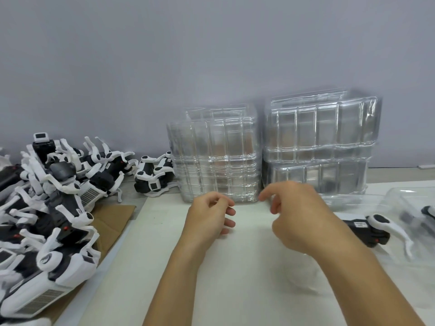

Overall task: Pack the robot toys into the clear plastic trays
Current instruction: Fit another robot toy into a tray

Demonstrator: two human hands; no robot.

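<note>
— Both forearms are reaching in from the bottom of the frame; what are the hands doing?

— Left hand (pixel 210 216) and right hand (pixel 297 214) are hovering over the white worktop (pixel 235 278), fingers loosely curled, holding nothing.

— And the toys?

— Robot toys (pixel 47 208) are lying piled at the left; clear trays (pixel 217 158) are standing stacked at center, one toy (pixel 367 231) lying at the right.

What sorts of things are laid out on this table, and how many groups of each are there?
Stacks of clear trays against the wall: 2, a left stack and a taller right stack
Heaps of black-and-white robot toys: 1, the big pile at left; single toys too tangled to count
Toys apart from the pile: 2, toy by the trays, toy at right
Cardboard sheets: 1
Total: 6
</note>
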